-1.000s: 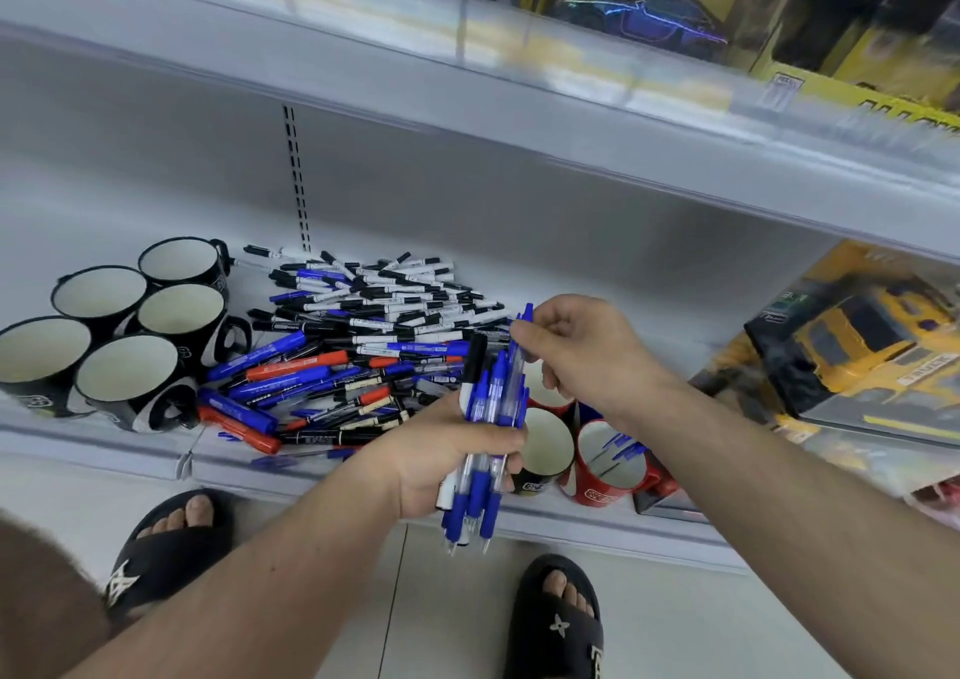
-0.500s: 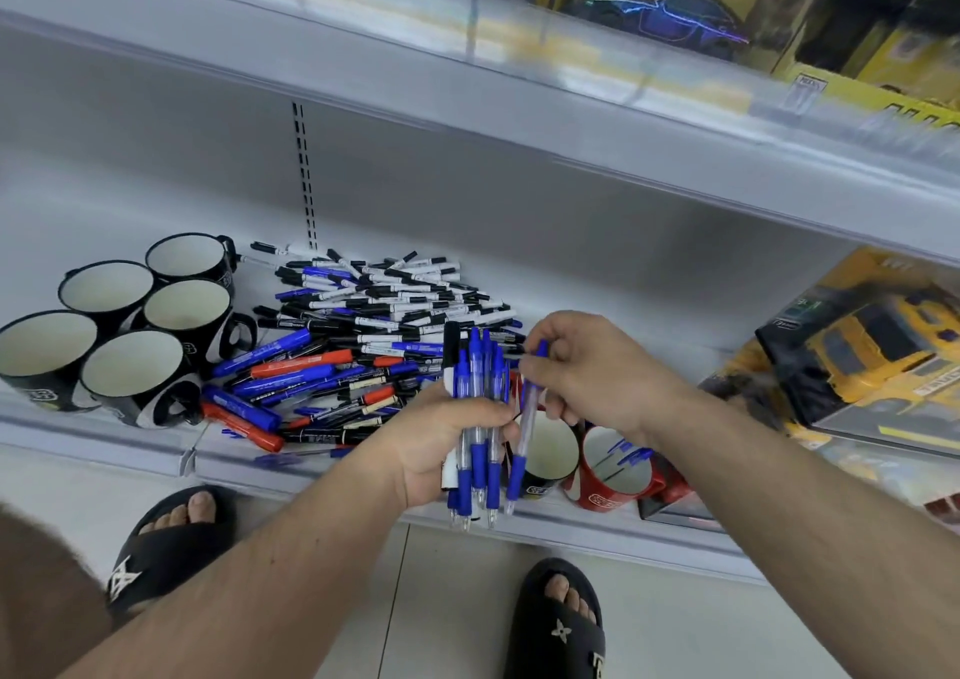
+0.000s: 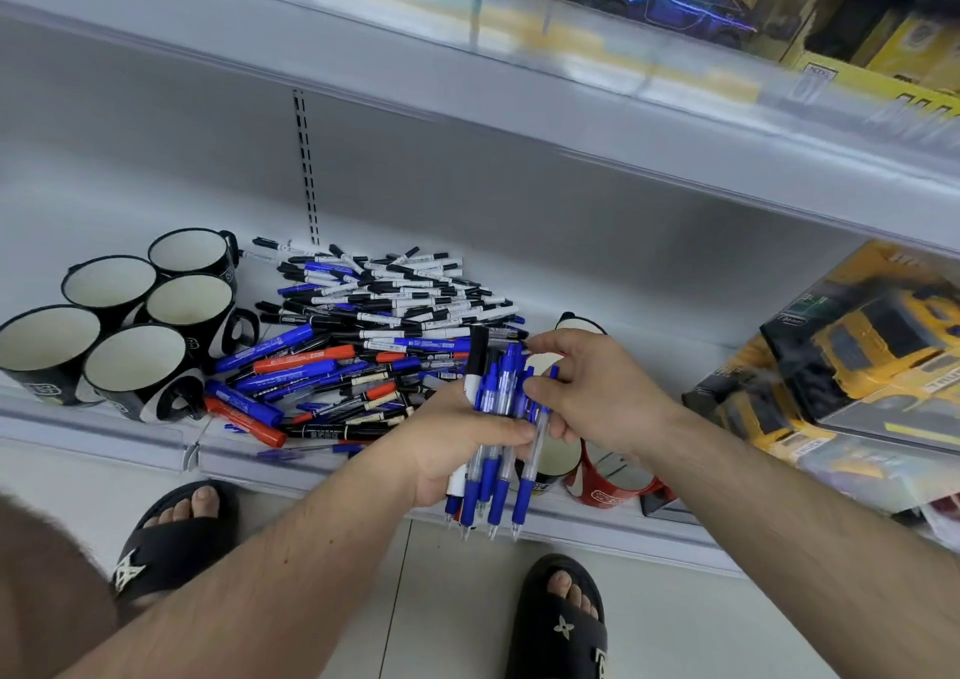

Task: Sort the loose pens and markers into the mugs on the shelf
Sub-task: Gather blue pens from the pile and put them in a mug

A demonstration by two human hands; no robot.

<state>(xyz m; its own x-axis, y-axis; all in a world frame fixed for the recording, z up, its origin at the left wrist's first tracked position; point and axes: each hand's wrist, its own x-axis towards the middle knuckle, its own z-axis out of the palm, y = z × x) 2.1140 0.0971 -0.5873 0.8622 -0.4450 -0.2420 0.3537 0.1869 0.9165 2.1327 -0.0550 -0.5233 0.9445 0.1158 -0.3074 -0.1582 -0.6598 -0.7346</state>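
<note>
My left hand [image 3: 457, 444] grips a bundle of blue click pens [image 3: 493, 475] with one black-capped marker, tips pointing down, over the shelf's front edge. My right hand [image 3: 597, 392] pinches one blue pen [image 3: 535, 449] at the bundle's right side. A pile of loose black, blue and red pens and markers [image 3: 363, 335] lies on the shelf. Several empty black mugs [image 3: 135, 356] stand at the left. A black mug [image 3: 550, 462] and a red mug [image 3: 608, 486] sit partly hidden under my hands.
The white shelf's front lip [image 3: 156, 434] runs below the pile. Boxed yellow toy trucks [image 3: 857, 366] fill the shelf's right side. An upper shelf [image 3: 571, 96] with boxed toys overhangs. My sandalled feet [image 3: 561, 621] stand on the tiled floor.
My right hand has drawn one blue pen down alongside the bundle, from above it to level with the other pens. The left hand has kept its hold on the bundle.
</note>
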